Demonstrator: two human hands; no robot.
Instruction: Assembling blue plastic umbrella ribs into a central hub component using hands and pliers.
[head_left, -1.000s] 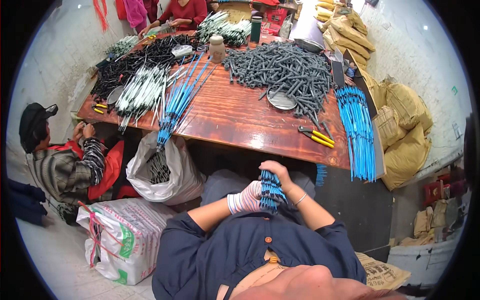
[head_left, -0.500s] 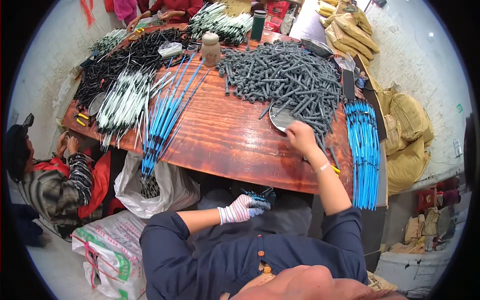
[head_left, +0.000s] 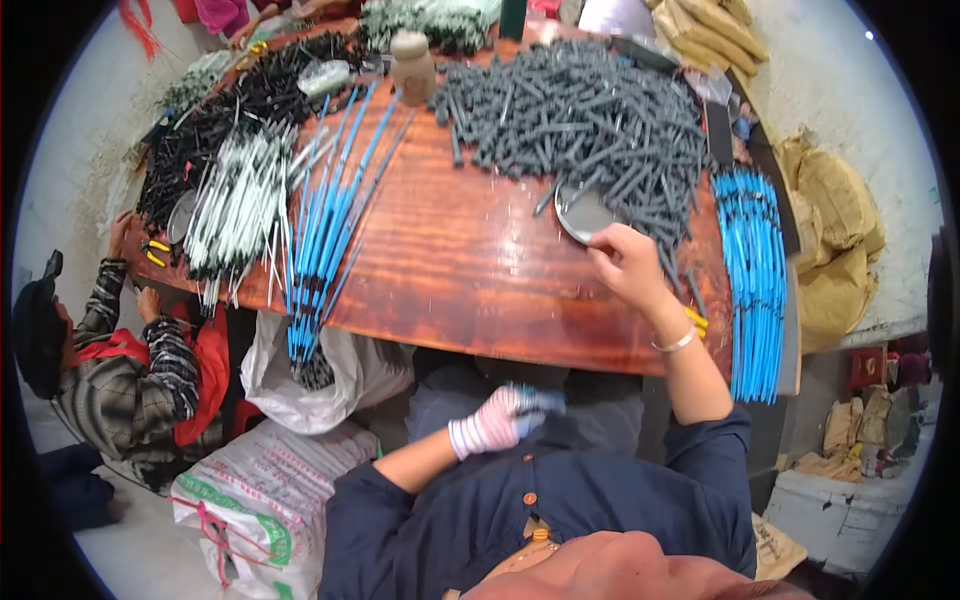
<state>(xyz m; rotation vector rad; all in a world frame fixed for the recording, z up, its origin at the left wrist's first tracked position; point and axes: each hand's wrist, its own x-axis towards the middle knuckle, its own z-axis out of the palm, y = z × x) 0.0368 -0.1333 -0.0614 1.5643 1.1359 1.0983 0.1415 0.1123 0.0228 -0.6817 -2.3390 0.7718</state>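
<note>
My left hand [head_left: 488, 424], in a striped white glove, is closed low before my lap, below the table edge. It grips a bundle of blue rods [head_left: 540, 404], seen end-on and blurred. My bare right hand [head_left: 628, 262] is over the table with thumb and fingers pinched together, at the near rim of a round metal dish [head_left: 588, 214]. Anything between those fingertips is too small to make out. A large heap of grey plastic plugs [head_left: 580, 120] lies behind and beside the dish, some spilling over its edge.
Blue rods [head_left: 335, 220] fan over the front edge beside white rods [head_left: 240, 200]; more blue rods [head_left: 752, 290] lie at right. Black parts [head_left: 270, 95], a beige jar [head_left: 411, 68] and yellow-handled pliers [head_left: 156, 252] are on the table [head_left: 430, 270]. A co-worker [head_left: 130, 350] sits left.
The whole view has shifted slightly. My right hand stays by the dish, fingers still pinched. My left hand still grips the blue bundle. The co-worker at left has raised one hand to the table edge.
</note>
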